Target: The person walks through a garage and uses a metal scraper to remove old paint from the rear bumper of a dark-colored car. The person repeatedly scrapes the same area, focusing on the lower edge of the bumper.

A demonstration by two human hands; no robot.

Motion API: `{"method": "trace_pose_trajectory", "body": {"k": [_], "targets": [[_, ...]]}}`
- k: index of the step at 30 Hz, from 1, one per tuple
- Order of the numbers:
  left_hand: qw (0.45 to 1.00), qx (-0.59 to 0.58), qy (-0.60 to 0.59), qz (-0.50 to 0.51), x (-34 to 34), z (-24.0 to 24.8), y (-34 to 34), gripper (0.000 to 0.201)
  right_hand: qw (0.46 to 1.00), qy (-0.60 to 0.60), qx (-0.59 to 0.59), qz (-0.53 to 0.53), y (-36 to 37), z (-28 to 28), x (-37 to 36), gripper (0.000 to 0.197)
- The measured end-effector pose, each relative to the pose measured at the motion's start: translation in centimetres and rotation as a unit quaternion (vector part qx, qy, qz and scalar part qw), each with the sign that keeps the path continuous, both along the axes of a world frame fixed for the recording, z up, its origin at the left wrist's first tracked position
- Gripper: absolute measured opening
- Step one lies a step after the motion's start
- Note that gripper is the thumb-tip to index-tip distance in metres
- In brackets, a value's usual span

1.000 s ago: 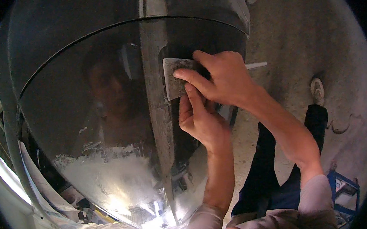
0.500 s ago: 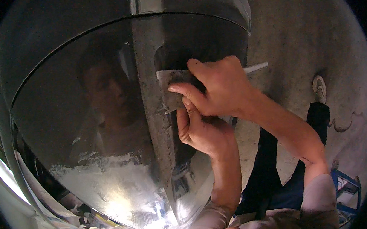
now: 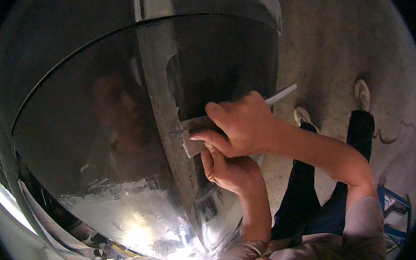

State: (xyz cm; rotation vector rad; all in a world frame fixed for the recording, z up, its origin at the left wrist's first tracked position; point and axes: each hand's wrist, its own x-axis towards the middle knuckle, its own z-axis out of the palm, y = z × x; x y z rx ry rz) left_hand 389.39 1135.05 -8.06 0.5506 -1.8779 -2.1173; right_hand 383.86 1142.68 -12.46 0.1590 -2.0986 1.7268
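Standing right of the dark panel: trousered legs, blue frame.

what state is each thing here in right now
dark glossy curved panel: reflective, whitish-smeared toward lower end
dull grey lengthwise strip: patchy
thin flat grey piece: held at the strip's edge
bare right hand: grip closed on the piece
bare left hand: fingers curled by the piece's lower edge

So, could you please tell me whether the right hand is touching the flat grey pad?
Touching: the head view shows the right hand with its thumb lying across the face of the flat grey pad.
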Motion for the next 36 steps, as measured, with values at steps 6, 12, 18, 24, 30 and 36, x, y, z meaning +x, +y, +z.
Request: {"method": "trace_pose_trajectory", "body": {"k": [6,12,18,24,30,36], "targets": [[0.998,-0.04,-0.034,0.045,2.7,0.6,-3.3,0.024,0.999,0.006,-0.026,0.037,-3.2,-0.1,2.3,0.045],[0.996,-0.061,-0.053,0.046,3.4,-0.6,-0.4,0.008,0.988,-0.123,-0.093,0.017,0.1,-1.9,5.9,0.045],[1.0,-0.024,-0.02,0.002,-0.5,-1.9,4.0,0.013,0.994,-0.098,-0.043,-0.031,3.8,-3.1,2.6,0.049],[1.0,0.004,-0.023,0.019,-2.0,-0.9,3.7,0.014,0.997,-0.064,0.001,-0.037,3.2,-2.1,-0.2,0.051],[0.999,0.006,0.011,0.029,-2.9,1.1,1.4,0.015,0.998,-0.046,0.015,-0.045,0.4,0.6,-1.2,0.052],[0.999,0.028,0.012,0.037,-2.1,1.7,0.0,0.012,0.999,-0.049,0.024,0.0,-0.2,1.5,-0.8,0.05]]}}
